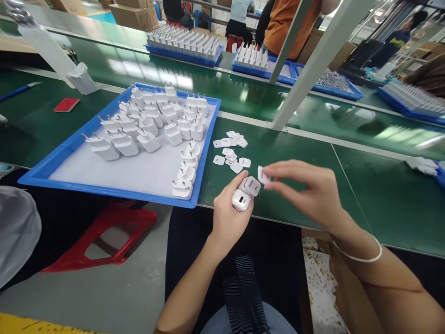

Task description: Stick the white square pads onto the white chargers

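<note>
Two white charger plugs (241, 200) sit side by side in my left hand (227, 215), their port faces turned up toward me. My fingers wrap round them at the table's front edge. Just to the right, my right hand (309, 190) pinches a small white cover piece (263, 176) between thumb and fingers, apart from the plugs. Beyond my hands, several loose white cover pieces (236, 167) lie scattered on the green table. To the left, a blue tray (195, 197) carries many white charger plugs (148, 139), their metal pins pointing up.
A red booklet (66, 105) and a blue pen-like tool (21, 91) lie left of the tray. A slanted metal post (313, 65) rises at the table's far edge. Plug-filled trays (184, 44) stand behind, near seated people. A red stool (104, 236) is below left.
</note>
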